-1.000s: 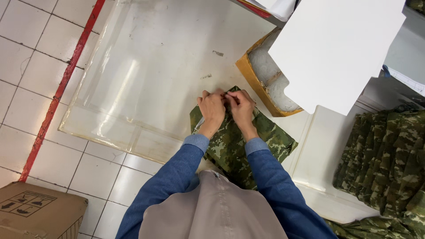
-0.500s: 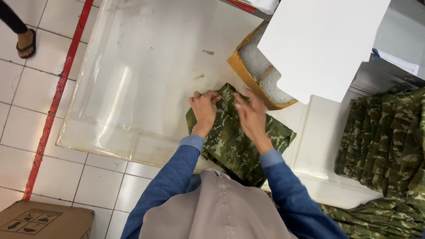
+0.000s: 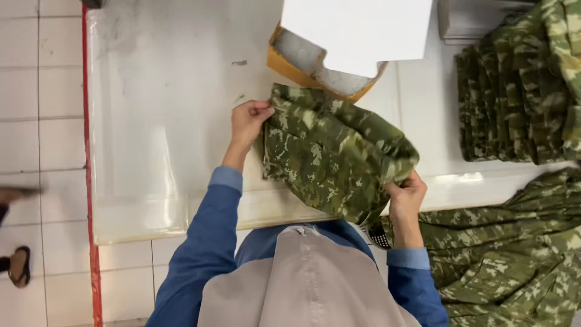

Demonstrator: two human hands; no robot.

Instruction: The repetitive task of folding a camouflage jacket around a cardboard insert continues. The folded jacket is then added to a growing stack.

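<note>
Both hands (image 3: 248, 124) (image 3: 404, 200) grip folded camouflage garment (image 3: 330, 154) – cardboard box (image 3: 302, 63) contents apparently clear wrap.

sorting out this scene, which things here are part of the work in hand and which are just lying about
In hand:
camouflage garment, gripped by left hand and right hand
white table under it

Lying about:
stack of folded camouflage garments
loose camouflage pile
yellow-edged box
white sheet
</note>
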